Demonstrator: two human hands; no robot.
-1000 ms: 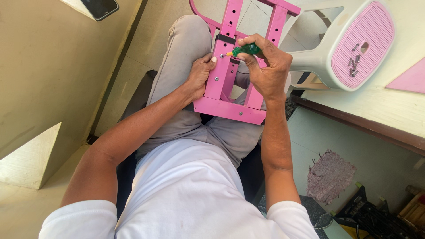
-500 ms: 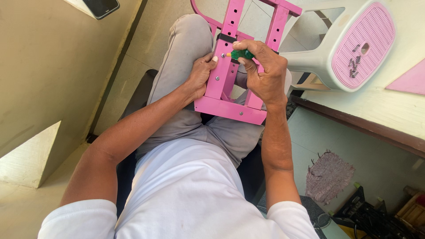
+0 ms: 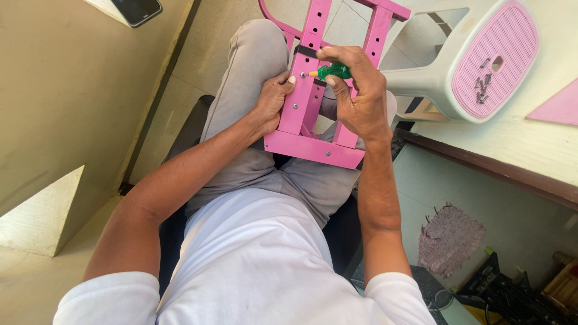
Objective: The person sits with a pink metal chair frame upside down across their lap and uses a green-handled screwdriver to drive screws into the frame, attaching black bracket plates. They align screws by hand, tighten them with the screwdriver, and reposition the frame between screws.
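A pink metal frame [image 3: 308, 144] with rows of holes rests on my lap, its rails running away from me. My left hand [image 3: 272, 101] grips the frame's left rail from the side, thumb on its face. My right hand [image 3: 355, 96] is closed round a green-handled screwdriver [image 3: 332, 71], whose tip points left onto a screw in that rail. A second screw head shows lower on the same rail.
A white plastic stool with a pink perforated seat [image 3: 494, 57] lies tipped at the upper right, several loose screws [image 3: 483, 81] on its seat. A phone [image 3: 137, 9] lies at top left. A pink panel [image 3: 560, 108] sits at the right edge. A rag [image 3: 448, 238] lies below.
My right hand with the screwdriver has turned slightly at the screw; the frame and left hand stay in place.
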